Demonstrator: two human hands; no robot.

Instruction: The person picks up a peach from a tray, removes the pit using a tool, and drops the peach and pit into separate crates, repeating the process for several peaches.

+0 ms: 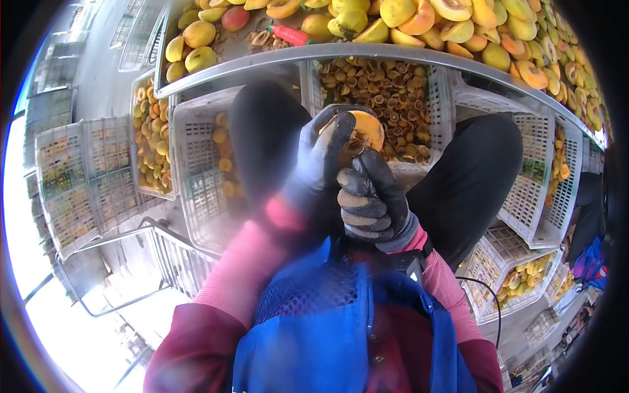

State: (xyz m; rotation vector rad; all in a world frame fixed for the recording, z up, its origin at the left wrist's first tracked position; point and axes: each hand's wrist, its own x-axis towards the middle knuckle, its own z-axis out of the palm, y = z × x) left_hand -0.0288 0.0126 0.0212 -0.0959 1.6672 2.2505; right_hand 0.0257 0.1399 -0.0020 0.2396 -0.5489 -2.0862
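Both hands are up over the lap in grey gloves, and the cut fruit [371, 129] sits right between them, just this side of the scrap crate [440, 98]. The left hand [321, 145] has its fingers wrapped round the fruit's left side, pinching it, so a good chunk of it is covered. The right hand [373, 200] has its fingers curled and pressed together, thumb pointing up to the fruit's near side; honestly can't tell if it's gripping something, the palm's turned away. The scraps [377, 85] look like bits of pit, but the hands and the table [252, 60] rim hide part of them. On the far side, the table's loaded with a fruit pile [485, 29] that gets cut off at the top, plus a red handle [290, 35] whose other end I can't make out. The left leg [267, 124] is blurry and blocks most of the fruit in the left crate [196, 157]. Near left is blown out white, and the blue bundle [590, 265] far over on the right is too smeared to call.
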